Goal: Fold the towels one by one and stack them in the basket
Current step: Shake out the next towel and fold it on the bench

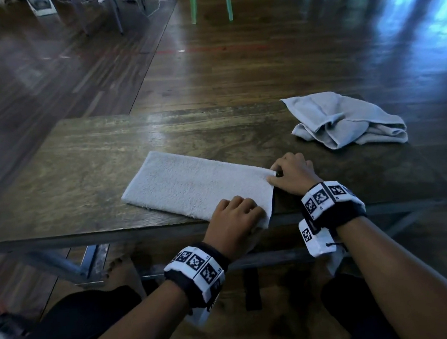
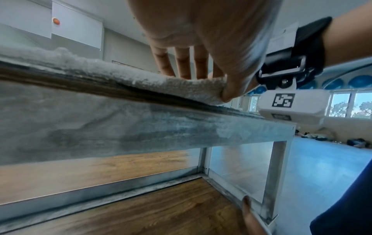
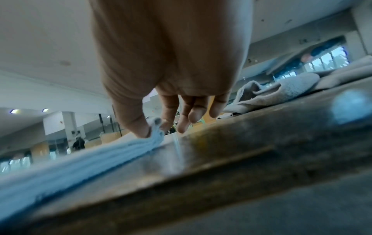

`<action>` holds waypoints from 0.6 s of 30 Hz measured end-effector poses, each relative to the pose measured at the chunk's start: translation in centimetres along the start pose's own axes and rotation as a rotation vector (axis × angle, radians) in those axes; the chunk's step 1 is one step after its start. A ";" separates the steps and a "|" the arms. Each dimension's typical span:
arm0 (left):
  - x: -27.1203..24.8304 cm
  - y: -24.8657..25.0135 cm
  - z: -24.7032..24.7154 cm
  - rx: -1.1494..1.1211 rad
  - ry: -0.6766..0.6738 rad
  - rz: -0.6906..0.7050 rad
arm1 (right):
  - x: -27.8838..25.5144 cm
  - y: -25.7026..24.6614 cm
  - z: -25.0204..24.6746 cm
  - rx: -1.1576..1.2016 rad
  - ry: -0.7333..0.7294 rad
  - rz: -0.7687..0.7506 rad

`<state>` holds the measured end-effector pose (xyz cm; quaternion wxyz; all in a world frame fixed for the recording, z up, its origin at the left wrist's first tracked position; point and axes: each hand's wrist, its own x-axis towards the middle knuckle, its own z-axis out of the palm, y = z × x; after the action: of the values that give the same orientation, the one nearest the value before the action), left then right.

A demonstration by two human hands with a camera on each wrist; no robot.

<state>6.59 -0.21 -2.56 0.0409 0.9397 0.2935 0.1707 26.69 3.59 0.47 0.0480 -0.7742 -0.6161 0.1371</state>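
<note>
A pale towel [image 1: 191,184], folded into a long strip, lies slantwise on the dark wooden table [image 1: 80,166]. My left hand [image 1: 235,217] grips its near right corner at the table's front edge; in the left wrist view the thumb and fingers of that hand [image 2: 211,82] pinch the towel [image 2: 141,79]. My right hand [image 1: 288,172] pinches the far right corner; in the right wrist view this hand's [image 3: 155,127] thumb and forefinger hold the layered corner of the towel [image 3: 100,157]. A second grey towel [image 1: 346,119] lies crumpled at the table's back right. No basket is in view.
The table ends just past the crumpled towel [image 3: 271,93] on the right. Wooden floor lies beyond, with green chair legs [image 1: 210,1] far back. My knees and a bare foot [image 2: 249,219] are under the table's front edge, beside its metal frame [image 2: 269,182].
</note>
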 end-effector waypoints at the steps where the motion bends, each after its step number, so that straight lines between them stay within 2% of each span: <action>1: -0.1 0.1 -0.3 -0.010 0.014 -0.002 | -0.2 0.1 -0.2 0.065 -0.012 0.020; 6: -0.5 1.2 -2.4 -0.024 0.152 0.033 | -1.6 0.7 -2.3 0.535 -0.056 0.019; 11: 0.0 2.8 -5.7 -0.116 0.426 -0.082 | -4.2 1.2 -5.1 0.970 -0.054 -0.094; 15: -0.4 2.4 -7.9 -0.271 0.482 -0.168 | -5.4 1.8 -6.5 1.275 -0.160 -0.123; 18: -1.5 1.0 -8.5 -0.313 0.482 -0.220 | -5.7 2.3 -6.3 1.253 -0.201 -0.220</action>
<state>3.05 -2.03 5.17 0.1325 0.8169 0.3648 0.4266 29.45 -1.85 6.81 0.4469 -0.5152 -0.4965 0.5370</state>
